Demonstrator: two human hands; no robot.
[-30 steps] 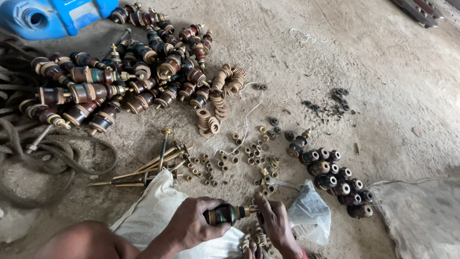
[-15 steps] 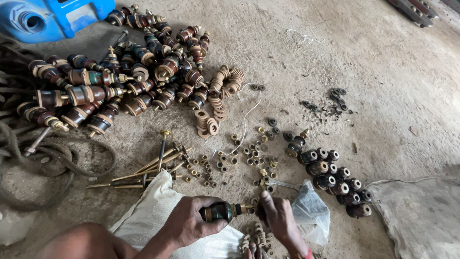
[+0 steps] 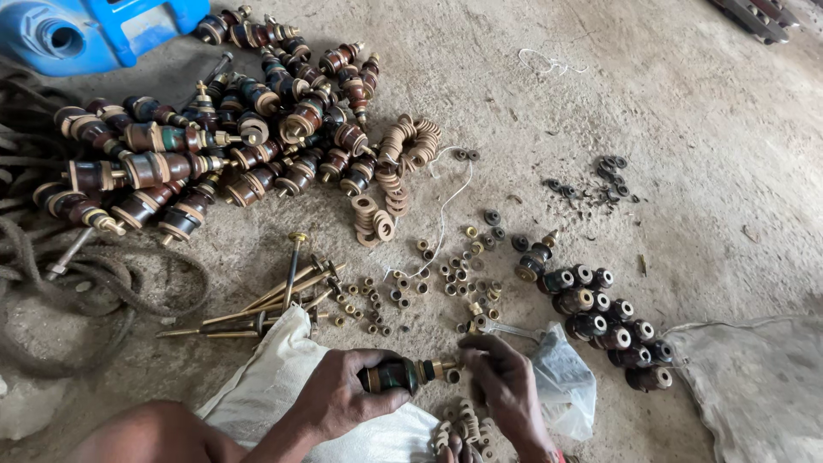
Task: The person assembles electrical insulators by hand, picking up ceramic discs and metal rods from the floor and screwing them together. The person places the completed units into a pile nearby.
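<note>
Head view, only one view here. My left hand (image 3: 343,396) is clamped around the dark insulator bushing (image 3: 390,375), fingers wrapped on its body; my right hand (image 3: 506,386) has fingertips pinched together on the brass fittings at the bushing's stud end (image 3: 437,369). Change since a second ago: little. The bushing sits in the same spot at the bottom centre of frame, both hands in the same grip, the right fingertips only a touch tighter on the brass end. I judge that means the work on the stud end is mid-step, nothing off or on yet. Axis: the bushing's long axis runs near level across the frame, 9 to 3 o'clock, dark body at 9, brass stud pointing to 3 toward my right hand, tipped very slightly up. It hangs just above the white sack (image 3: 274,386) over my lap. Around: loose brass nuts and washers (image 3: 411,279) at 12 o'clock from my hands, brass rods (image 3: 283,296) at 10 o'clock, the row of dark bushings (image 3: 600,313) at 2 o'clock, the big heap of brown insulators (image 3: 223,137) far off at 11 o'clock, a clear plastic bag (image 3: 561,381) just beside my right hand at 3 o'clock, a small stack of washers (image 3: 459,429) at 6 o'clock.
</note>
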